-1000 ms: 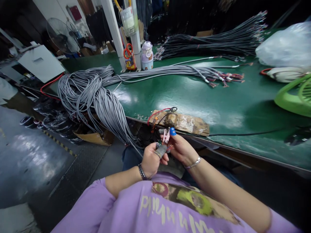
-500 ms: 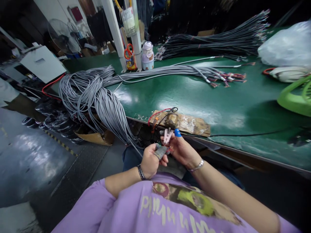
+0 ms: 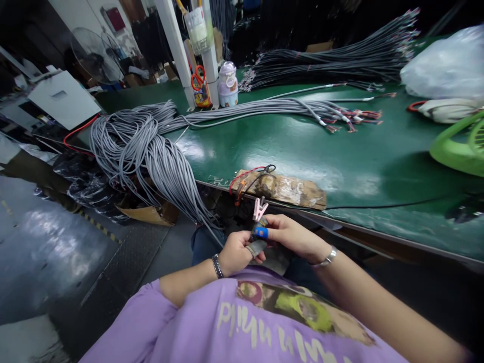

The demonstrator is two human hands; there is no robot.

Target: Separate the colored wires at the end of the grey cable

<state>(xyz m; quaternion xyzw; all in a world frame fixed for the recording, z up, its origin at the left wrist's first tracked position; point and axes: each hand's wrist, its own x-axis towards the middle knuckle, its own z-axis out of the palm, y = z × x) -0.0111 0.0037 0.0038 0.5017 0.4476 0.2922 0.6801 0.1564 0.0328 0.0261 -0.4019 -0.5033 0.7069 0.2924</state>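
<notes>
My left hand (image 3: 237,250) is closed in front of my lap, its thumb wrapped in grey. Thin coloured wire ends showed at its fingers a moment ago; now the fingers mostly cover them. My right hand (image 3: 290,236), with blue tape (image 3: 261,232) round its thumb, meets the left in a pinch. What lies between its fingertips is hidden. A pink clothespin (image 3: 259,208) sticks up just beyond the right fingertips; I cannot tell what it is clipped to. Past the hands, a worn wooden board (image 3: 295,190) with red and black leads lies at the bench edge.
Bundled grey cables (image 3: 170,166) hang over the green bench (image 3: 359,161) edge on my left. Black cables (image 3: 325,68) lie at the back. Scissors (image 3: 198,76) and a lilac bottle (image 3: 228,84) stand by a post. A green basket (image 3: 454,143) sits at the right.
My right thumb has come down from a raised position to pinch beside the left thumb. The clothespin now stands clear above the fingers, and the coloured wire ends are covered.
</notes>
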